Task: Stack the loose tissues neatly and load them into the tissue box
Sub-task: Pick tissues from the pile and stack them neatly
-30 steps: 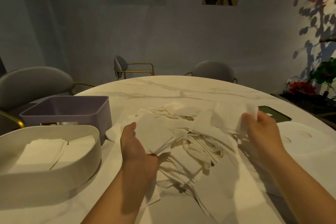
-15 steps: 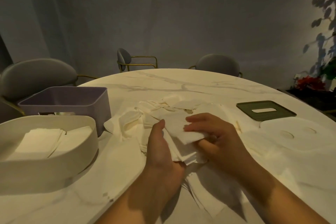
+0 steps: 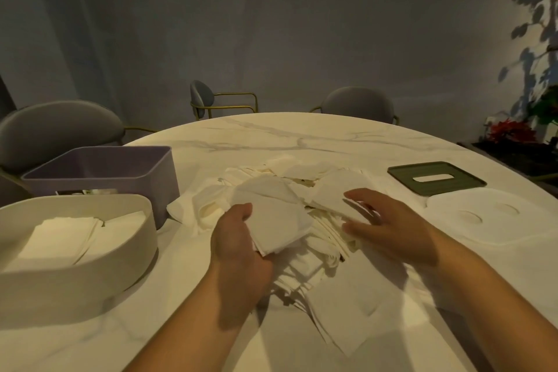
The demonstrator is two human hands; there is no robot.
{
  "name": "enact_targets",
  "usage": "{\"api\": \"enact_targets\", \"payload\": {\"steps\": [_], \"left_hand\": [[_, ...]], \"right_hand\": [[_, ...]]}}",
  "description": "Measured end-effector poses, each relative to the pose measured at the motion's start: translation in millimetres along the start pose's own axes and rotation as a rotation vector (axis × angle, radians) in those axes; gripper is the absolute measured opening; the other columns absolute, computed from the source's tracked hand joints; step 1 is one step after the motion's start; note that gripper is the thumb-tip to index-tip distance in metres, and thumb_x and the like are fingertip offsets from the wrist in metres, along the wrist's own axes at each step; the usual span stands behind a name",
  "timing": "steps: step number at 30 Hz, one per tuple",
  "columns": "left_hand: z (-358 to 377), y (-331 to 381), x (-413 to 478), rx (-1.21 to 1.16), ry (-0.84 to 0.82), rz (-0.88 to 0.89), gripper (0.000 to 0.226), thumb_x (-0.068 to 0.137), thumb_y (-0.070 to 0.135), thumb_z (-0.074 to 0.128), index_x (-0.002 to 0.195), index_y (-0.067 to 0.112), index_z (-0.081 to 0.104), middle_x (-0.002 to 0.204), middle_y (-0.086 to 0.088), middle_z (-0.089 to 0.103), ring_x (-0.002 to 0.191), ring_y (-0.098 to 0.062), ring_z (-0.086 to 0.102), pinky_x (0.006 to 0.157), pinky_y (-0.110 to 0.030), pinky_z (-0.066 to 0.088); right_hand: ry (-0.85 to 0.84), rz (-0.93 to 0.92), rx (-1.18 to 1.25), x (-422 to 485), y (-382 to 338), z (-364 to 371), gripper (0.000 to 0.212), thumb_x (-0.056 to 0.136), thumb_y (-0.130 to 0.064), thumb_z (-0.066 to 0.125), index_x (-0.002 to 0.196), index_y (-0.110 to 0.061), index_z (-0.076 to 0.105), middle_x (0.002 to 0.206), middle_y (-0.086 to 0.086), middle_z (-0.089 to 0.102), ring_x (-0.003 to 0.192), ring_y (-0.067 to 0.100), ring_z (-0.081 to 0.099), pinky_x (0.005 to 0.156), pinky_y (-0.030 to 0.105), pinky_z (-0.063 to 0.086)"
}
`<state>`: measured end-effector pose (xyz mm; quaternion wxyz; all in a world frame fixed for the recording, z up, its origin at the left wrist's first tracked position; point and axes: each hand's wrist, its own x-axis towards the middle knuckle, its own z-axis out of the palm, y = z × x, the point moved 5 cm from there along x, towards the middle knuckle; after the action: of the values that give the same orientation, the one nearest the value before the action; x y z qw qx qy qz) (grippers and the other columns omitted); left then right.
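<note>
reaching in from the lower edge, both bare forearms stretch over the round white marble-look surface [image 3: 302, 136] toward the loose heap of white paper tissues [image 3: 305, 238] at its middle. the left hand [image 3: 238, 248] is turned thumb-up, palm facing right, with its fingers [image 3: 262, 254] curled under a small stack of flat white tissues [image 3: 274, 217] and the thumb laid against the stack's near left edge, so the stack is gripped and lifted a little above the heap. the right hand [image 3: 389, 226] is held palm down just right of that stack, its fingers spread and slightly blurred, the tips lying on or just over a flat tissue of the heap; whether they press it cannot be told, and nothing is pinched.

at the left, near the edge, stands the cream oval plastic tissue box [image 3: 75, 269], lidless, with folded white tissues [image 3: 69, 235] lying flat inside. behind it and touching it is a lilac rectangular plastic box [image 3: 120, 172], also lidless. to the right of the heap lies a dark green rectangular lid with a slot [image 3: 436, 180], and nearer, a white lid with round dimples [image 3: 495, 217]. grey chairs with brass frames [image 3: 57, 133] ring the far side.

no writing, brand or label can be read on any of these.
</note>
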<state>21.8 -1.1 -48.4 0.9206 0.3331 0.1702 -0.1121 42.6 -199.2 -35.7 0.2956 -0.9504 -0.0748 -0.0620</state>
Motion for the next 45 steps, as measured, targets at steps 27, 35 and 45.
{"api": "enact_targets", "payload": {"steps": [27, 35, 45], "left_hand": [[6, 2, -12, 0.002, -0.017, 0.054, 0.008, 0.094, 0.023, 0.049, 0.087, 0.019, 0.048, 0.091, -0.014, 0.058, 0.08, -0.034, 0.056, 0.069, -0.047, 0.051], [11, -9, -15, 0.051, -0.035, 0.119, 0.009, 0.092, 0.025, 0.051, 0.088, 0.018, 0.056, 0.083, -0.008, 0.064, 0.076, -0.026, 0.059, 0.061, -0.034, 0.047], [19, -21, -16, 0.079, -0.159, 0.083, 0.035, 0.096, 0.039, 0.041, 0.088, 0.015, 0.066, 0.074, -0.012, 0.073, 0.06, -0.025, 0.069, 0.07, -0.037, 0.052]], "right_hand": [[0.475, 0.628, 1.301, -19, 15, -17, 0.008, 0.088, -0.011, 0.061, 0.088, -0.013, 0.054, 0.092, 0.002, 0.051, 0.083, 0.016, 0.053, 0.049, 0.021, 0.052], [0.424, 0.254, 1.092, -21, -15, -17, 0.018, 0.089, -0.012, 0.06, 0.086, -0.029, 0.06, 0.094, -0.004, 0.062, 0.091, 0.021, 0.059, 0.061, 0.023, 0.049], [0.358, -0.377, 0.222, -25, -72, 17, 0.035, 0.078, -0.035, 0.045, 0.106, -0.031, 0.065, 0.105, -0.013, 0.06, 0.099, 0.013, 0.061, 0.09, 0.034, 0.05]]}}
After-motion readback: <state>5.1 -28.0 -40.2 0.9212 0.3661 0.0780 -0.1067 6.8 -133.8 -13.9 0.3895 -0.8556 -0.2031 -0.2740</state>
